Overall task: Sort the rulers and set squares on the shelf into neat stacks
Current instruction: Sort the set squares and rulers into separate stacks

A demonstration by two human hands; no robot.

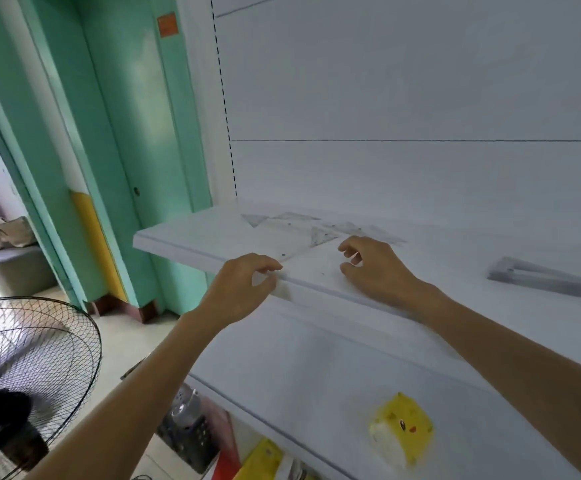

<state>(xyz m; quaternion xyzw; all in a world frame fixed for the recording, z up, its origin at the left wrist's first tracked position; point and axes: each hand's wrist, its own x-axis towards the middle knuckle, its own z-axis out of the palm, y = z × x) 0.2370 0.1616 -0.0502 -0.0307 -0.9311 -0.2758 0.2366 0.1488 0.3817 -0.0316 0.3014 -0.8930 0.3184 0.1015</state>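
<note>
Several clear plastic set squares lie scattered on the white shelf (192,233): small ones (254,220) (321,236) and a larger one (284,239) whose near corner points at the shelf's front edge. More faint clear pieces (368,232) lie behind my right hand. A grey-looking stack of set squares (541,279) sits to the right. My left hand (244,289) hovers at the front edge, fingers loosely curled, fingertips just short of the large set square's corner. My right hand (374,266) is over the shelf, fingers loosely curled, holding nothing.
A white back panel rises behind the shelf. Below, a lower shelf carries a yellow cartoon tissue pack (401,427) and other goods. A standing fan (29,355) is at the lower left, beside a green door frame (116,133).
</note>
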